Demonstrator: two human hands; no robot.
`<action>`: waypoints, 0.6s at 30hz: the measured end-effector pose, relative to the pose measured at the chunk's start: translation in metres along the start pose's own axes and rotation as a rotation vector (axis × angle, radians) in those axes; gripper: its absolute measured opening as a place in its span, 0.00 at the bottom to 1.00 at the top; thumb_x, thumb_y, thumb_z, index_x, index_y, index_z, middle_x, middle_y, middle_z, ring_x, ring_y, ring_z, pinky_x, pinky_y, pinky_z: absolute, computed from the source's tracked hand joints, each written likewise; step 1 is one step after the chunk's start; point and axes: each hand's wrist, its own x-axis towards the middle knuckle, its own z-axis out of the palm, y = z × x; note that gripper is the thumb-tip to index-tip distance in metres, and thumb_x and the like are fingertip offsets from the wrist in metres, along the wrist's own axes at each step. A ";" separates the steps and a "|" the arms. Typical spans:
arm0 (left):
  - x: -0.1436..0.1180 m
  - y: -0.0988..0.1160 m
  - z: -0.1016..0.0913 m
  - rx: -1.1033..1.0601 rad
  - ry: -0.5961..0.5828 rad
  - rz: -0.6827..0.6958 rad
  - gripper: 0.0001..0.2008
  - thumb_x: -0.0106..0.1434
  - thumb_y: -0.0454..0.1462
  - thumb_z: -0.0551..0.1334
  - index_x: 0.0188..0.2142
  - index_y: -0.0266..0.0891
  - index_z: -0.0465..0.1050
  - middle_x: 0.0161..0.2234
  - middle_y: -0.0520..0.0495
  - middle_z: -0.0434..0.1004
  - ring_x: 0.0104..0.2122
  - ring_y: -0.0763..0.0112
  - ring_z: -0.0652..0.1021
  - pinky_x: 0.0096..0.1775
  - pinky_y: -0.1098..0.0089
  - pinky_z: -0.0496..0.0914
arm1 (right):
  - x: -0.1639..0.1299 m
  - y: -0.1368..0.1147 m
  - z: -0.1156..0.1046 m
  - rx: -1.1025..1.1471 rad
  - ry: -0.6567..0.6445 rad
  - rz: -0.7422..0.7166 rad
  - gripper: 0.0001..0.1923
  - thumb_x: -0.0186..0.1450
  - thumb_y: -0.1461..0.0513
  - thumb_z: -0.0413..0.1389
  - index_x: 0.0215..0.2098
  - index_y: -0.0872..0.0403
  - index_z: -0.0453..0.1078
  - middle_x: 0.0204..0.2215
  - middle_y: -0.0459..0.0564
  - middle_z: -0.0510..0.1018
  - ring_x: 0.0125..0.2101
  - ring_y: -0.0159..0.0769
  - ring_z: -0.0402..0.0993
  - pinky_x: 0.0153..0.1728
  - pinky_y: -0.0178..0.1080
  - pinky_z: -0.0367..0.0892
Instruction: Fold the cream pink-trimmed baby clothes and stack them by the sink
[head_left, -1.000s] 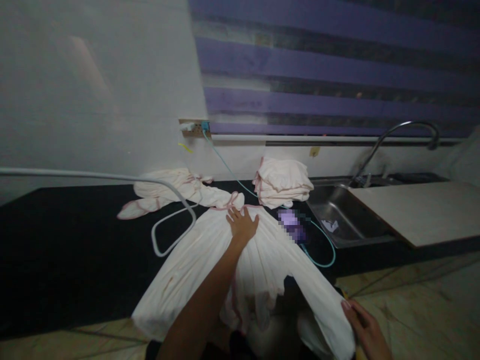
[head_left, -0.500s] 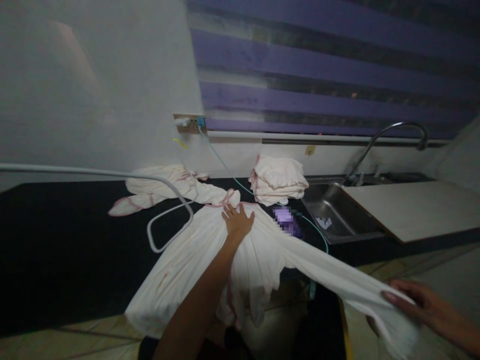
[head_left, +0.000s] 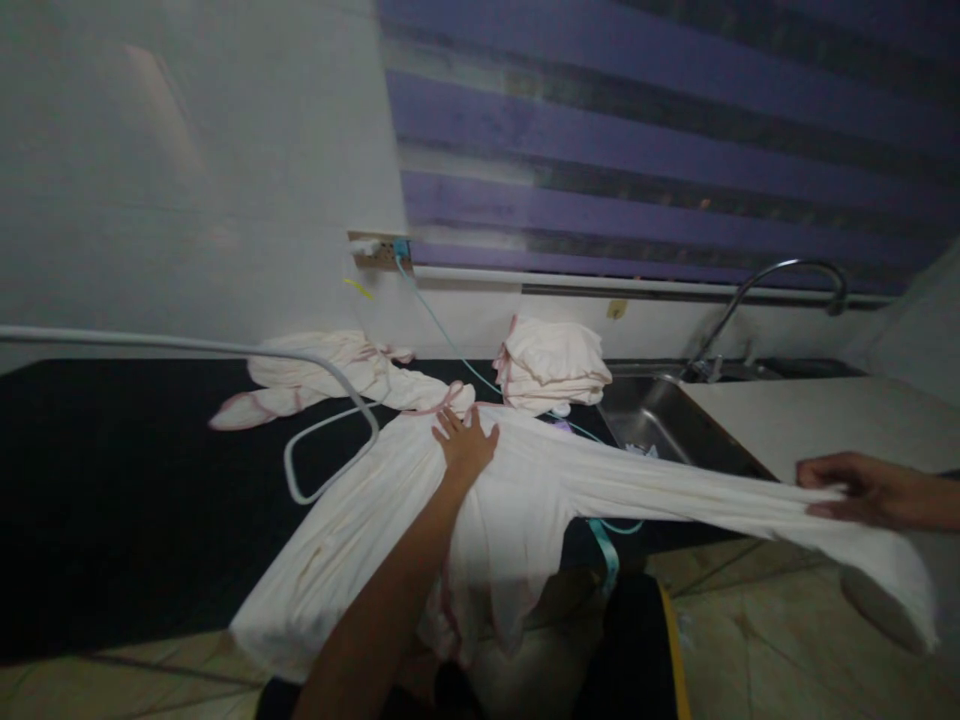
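A white garment with pink trim [head_left: 517,490] lies over the black counter, its lower part hanging past the front edge. My left hand [head_left: 469,447] presses flat on it just below the neckline, fingers spread. My right hand [head_left: 862,490] pinches one sleeve [head_left: 675,485] near its end and holds it stretched out to the right; the sleeve's open end droops beyond my fingers. The sleeve passes in front of the sink and hides most of the phone [head_left: 562,427].
A folded stack of white cloth [head_left: 555,360] stands at the back, with another crumpled garment [head_left: 322,370] to its left. A white cable [head_left: 337,372] loops over the left side. The sink [head_left: 660,415], faucet [head_left: 787,268] and pale board [head_left: 825,420] are on the right.
My right hand has raised the sleeve and pulled it further right, so it now runs nearly level and covers most of the phone. My left hand stays on the garment.
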 end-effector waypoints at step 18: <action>0.051 0.007 0.015 0.097 0.059 -0.131 0.43 0.72 0.56 0.52 0.77 0.33 0.47 0.74 0.16 0.48 0.73 0.24 0.52 0.66 0.28 0.50 | 0.243 -0.011 0.049 -0.873 0.026 -0.473 0.43 0.55 0.40 0.55 0.41 0.75 0.80 0.31 0.65 0.83 0.27 0.27 0.72 0.34 0.45 0.55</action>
